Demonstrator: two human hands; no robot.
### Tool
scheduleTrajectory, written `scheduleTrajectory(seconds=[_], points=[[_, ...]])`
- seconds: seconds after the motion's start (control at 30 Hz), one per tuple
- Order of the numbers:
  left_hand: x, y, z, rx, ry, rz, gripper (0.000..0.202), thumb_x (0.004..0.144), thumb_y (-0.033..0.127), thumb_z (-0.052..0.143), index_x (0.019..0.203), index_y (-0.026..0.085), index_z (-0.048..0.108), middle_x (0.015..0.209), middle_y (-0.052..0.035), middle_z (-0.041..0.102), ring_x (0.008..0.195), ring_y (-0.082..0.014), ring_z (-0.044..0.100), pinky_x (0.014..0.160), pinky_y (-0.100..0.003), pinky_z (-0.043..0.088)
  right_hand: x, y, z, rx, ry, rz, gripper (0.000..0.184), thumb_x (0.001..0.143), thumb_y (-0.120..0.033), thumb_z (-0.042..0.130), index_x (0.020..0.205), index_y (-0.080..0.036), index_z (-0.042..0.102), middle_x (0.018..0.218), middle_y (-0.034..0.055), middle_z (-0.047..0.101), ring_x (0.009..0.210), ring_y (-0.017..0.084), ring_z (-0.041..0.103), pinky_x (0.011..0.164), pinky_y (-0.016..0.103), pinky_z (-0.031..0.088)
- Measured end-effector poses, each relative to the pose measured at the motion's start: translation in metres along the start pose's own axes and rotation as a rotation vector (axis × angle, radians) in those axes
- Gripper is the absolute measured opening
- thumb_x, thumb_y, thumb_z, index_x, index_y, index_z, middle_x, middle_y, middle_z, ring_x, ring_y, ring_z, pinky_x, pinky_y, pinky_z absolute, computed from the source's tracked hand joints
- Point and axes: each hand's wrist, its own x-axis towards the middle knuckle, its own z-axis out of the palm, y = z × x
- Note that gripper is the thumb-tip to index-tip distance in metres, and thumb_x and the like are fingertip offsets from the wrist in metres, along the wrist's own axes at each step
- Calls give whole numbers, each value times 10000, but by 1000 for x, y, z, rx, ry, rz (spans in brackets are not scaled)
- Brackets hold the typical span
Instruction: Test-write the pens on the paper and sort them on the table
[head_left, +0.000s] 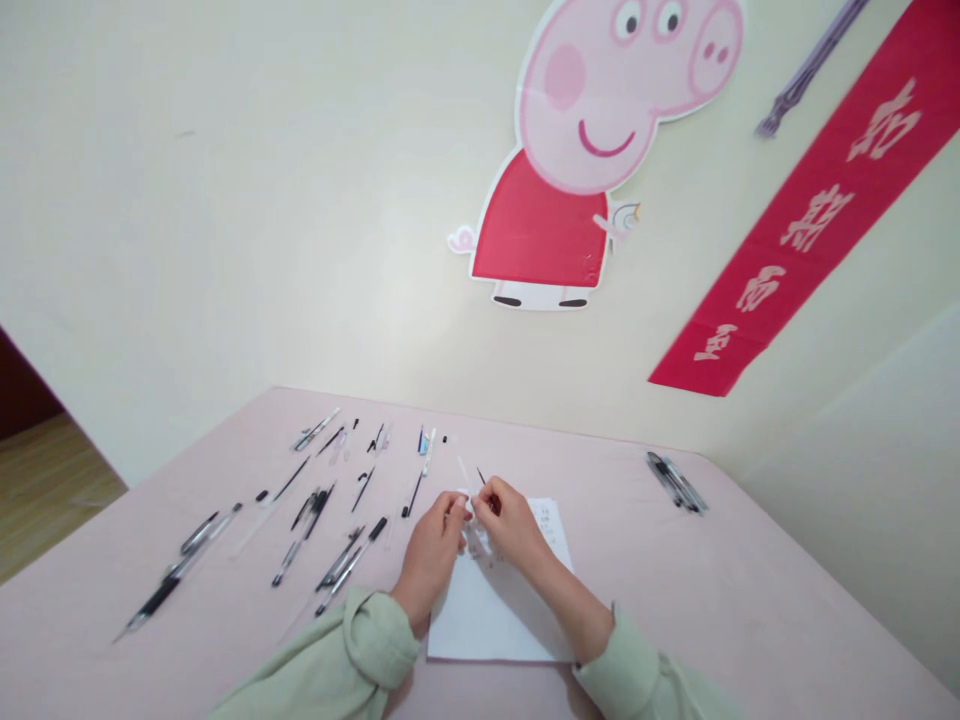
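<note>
Both my hands meet over a white sheet of paper [487, 615] on the pink table [675, 600]. My left hand [435, 545] pinches a clear pen barrel [466, 478] that slants up and away from my fingers. My right hand [510, 520] pinches a thin dark-tipped refill [481, 476] next to the barrel. Pale green sleeves cover both my forearms. The fingertips of the two hands almost touch.
Several black and clear pens and loose pen parts [322, 510] lie scattered across the left half of the table. A small bundle of dark pens [676, 482] lies at the far right. A cartoon pig cutout [592, 150] and a red banner [817, 210] hang on the wall.
</note>
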Motion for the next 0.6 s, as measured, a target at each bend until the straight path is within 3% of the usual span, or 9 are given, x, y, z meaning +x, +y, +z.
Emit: scheduleTrajectory(seconds=[0.1,0.23,0.37,0.47,0.6], points=[[2,1,-1,-23,16,68,335,881,476,420,731,199,531,631,31,540,587,-144,524,571,-257,409,-24,-4,3,6,-45,-52,123,808,-247,525,695,-207,498,666,-27,536,611,134,497,580,237,363],[2,3,-4,-16,28,59,306,862,440,445,707,193,537,621,32,522,589,-144,494,570,-254,392,-28,-5,-1,55,-57,-69,110,829,-222,497,733,-204,549,723,-8,576,672,144,527,634,252,391],[0,5,-5,37,-57,59,294,868,420,447,739,186,570,609,32,520,593,-150,495,575,-257,374,-16,4,-17,291,54,52,186,867,-247,415,889,-202,594,778,7,637,622,133,543,587,245,426],[-2,5,-4,111,-157,103,324,871,442,456,714,188,581,622,27,542,618,-154,509,595,-256,368,-7,12,-29,435,164,94,162,846,-291,459,885,-194,582,782,7,633,538,110,519,520,234,423],[-3,4,-3,185,-211,134,345,873,453,448,729,188,614,638,19,565,617,-154,499,585,-252,353,1,18,-41,551,293,89,158,831,-320,507,890,-189,574,813,12,616,592,105,570,581,245,475]])
